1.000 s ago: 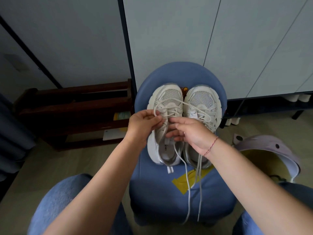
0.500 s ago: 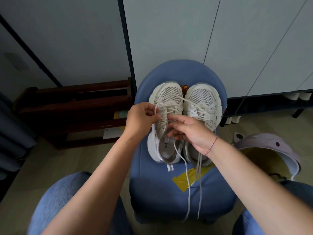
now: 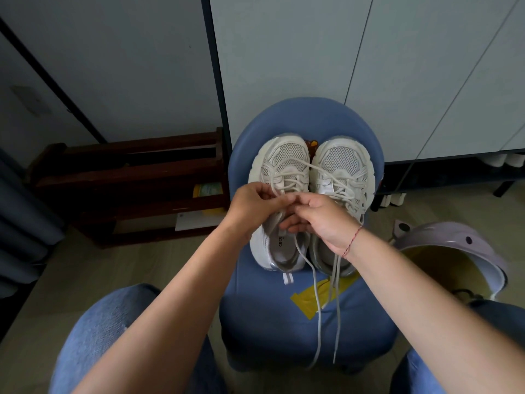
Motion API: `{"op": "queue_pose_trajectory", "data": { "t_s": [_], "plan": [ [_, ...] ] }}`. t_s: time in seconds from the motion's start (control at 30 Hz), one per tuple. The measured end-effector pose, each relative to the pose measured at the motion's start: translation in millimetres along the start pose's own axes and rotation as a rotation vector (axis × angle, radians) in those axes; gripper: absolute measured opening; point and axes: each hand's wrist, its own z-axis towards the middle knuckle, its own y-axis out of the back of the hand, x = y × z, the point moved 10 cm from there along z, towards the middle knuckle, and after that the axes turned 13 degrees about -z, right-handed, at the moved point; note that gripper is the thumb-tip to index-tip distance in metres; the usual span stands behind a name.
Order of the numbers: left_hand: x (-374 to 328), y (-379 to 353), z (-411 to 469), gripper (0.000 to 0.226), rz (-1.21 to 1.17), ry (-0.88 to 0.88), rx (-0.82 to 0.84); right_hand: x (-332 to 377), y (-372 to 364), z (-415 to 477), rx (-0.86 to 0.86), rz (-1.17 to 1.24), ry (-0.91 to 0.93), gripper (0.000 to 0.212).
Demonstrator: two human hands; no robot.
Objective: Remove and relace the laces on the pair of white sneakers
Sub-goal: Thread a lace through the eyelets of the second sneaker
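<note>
Two white sneakers stand side by side, toes away from me, on a blue stool (image 3: pixel 284 317). My left hand (image 3: pixel 252 207) and my right hand (image 3: pixel 321 220) meet over the middle eyelets of the left sneaker (image 3: pixel 284 163), fingertips touching. Both pinch that shoe's white lace (image 3: pixel 314 282), whose loose ends trail down over the stool's front edge. The right sneaker (image 3: pixel 341 163) is laced, and one strand crosses onto it from the left shoe. My hands hide the tongue and lower eyelets of the left sneaker.
A dark wooden rack (image 3: pixel 127 177) stands to the left of the stool against the wall. A lilac bin with a yellow inside (image 3: pixel 449 257) sits at the right. My knees in blue jeans (image 3: pixel 113 331) frame the stool. A yellow tape patch (image 3: pixel 315 297) marks the seat.
My hands have drawn closer together over the left sneaker, and the fingertips now touch. The shoes have not moved.
</note>
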Motion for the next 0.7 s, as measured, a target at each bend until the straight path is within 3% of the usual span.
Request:
{"op": "queue_pose_trajectory", "data": {
  "t_s": [0.13, 0.3, 0.47, 0.7],
  "plan": [
    [-1.9, 1.5, -0.4, 0.040, 0.145, -0.006, 0.015, 0.7, -1.7, 0.1, 0.006, -0.001, -0.004, 0.040],
    [-4.8, 11.2, 0.7, 0.017, 0.149, -0.071, -0.001, 2.6, 0.5, -2.8, -0.017, 0.003, -0.022, 0.039],
    [-3.8, 5.2, -5.4, 0.050, 0.218, -0.081, 0.049, -0.4, 2.3, -2.2, -0.056, -0.004, -0.063, 0.045],
    [-5.6, 14.4, -4.2, 0.009, 0.093, -0.126, 0.018, 2.5, 2.7, -3.8, -0.068, 0.024, -0.070, 0.031]
  ]
}}
